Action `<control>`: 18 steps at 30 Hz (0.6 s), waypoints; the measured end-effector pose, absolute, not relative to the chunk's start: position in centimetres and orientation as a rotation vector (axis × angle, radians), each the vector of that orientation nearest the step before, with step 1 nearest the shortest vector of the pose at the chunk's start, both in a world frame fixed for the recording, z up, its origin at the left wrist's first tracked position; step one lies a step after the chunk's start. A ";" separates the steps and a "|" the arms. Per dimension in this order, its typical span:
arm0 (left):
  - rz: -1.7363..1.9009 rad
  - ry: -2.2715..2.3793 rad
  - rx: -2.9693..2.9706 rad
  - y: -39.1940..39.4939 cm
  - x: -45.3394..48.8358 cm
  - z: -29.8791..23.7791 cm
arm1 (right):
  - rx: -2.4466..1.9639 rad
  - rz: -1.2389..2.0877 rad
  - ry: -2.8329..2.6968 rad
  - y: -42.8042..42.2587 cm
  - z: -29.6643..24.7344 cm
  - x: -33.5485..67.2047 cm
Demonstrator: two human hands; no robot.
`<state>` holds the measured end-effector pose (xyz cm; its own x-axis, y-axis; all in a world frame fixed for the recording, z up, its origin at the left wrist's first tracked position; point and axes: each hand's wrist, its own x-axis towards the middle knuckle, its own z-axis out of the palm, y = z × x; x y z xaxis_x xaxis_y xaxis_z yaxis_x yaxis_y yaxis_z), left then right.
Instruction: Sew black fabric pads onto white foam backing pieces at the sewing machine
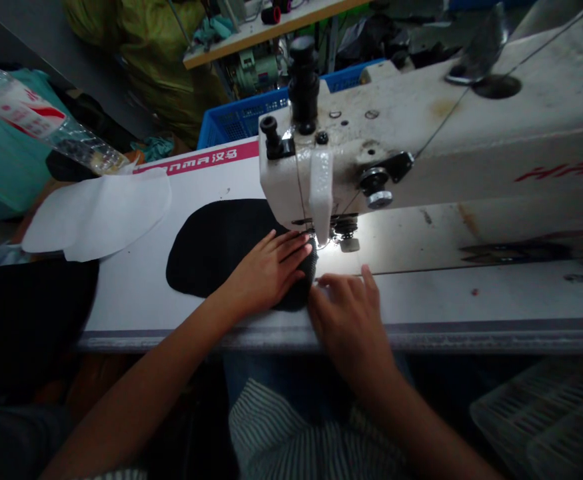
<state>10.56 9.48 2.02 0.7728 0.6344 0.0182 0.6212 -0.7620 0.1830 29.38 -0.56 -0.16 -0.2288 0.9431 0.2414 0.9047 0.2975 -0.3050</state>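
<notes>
A black rounded fabric piece (pixel 216 247) lies flat on the white table of the sewing machine (pixel 291 173), its right edge close under the lit needle area. My left hand (pixel 266 270) rests flat on the fabric with fingers stretched toward the presser foot. Just in front of the needle, my right hand (pixel 348 303) has its thumb and index finger pinched at the fabric's right edge, the other fingers partly curled. The needle tip is mostly hidden by glare and my left fingers.
White cut pieces (pixel 101 213) overlap at the table's left, beside a plastic bottle (pixel 46 120). Black material (pixel 26 320) hangs at the left edge. Tweezers or snips (pixel 516 252) lie on the machine bed. A blue crate (pixel 241 120) stands behind, a pale crate (pixel 546 413) lower right.
</notes>
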 end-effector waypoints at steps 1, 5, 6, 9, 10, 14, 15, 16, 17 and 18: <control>0.094 0.933 2.802 9.1 10.3 2.0 | -1.645 0.138 -2.199 -0.9 -0.2 29.4; -0.001 0.904 2.817 8.5 9.5 1.6 | -1.650 0.083 -2.202 -1.3 -0.1 29.2; -0.011 0.927 2.821 8.6 9.4 1.4 | -1.652 0.069 -2.203 -1.3 -0.1 29.2; -0.022 0.957 2.829 8.8 9.4 1.2 | -1.650 0.065 -2.215 -1.6 0.0 29.2; -0.024 0.952 2.832 8.8 9.4 1.2 | -1.644 0.072 -2.222 -1.7 0.0 29.2; 0.014 0.946 2.833 8.9 9.5 1.3 | -1.614 0.096 -2.242 -1.9 -0.1 29.3; 0.037 0.956 2.832 9.1 9.5 1.2 | -1.616 0.094 -2.238 -1.7 -0.1 29.4; 0.063 0.974 2.828 9.3 9.6 1.1 | -1.625 0.090 -2.232 -1.4 -0.2 29.4; 0.089 0.995 2.824 9.6 9.7 0.9 | -1.638 0.087 -2.224 -1.0 -0.3 29.5; 0.115 1.022 2.819 10.0 9.8 0.8 | -1.653 0.087 -2.217 -0.5 -0.3 29.5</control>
<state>9.76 9.96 0.78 0.7661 0.6423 0.0236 0.6315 -0.7591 0.1581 29.54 -0.52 -0.30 -0.2412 0.9358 0.2572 0.9128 0.3087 -0.2672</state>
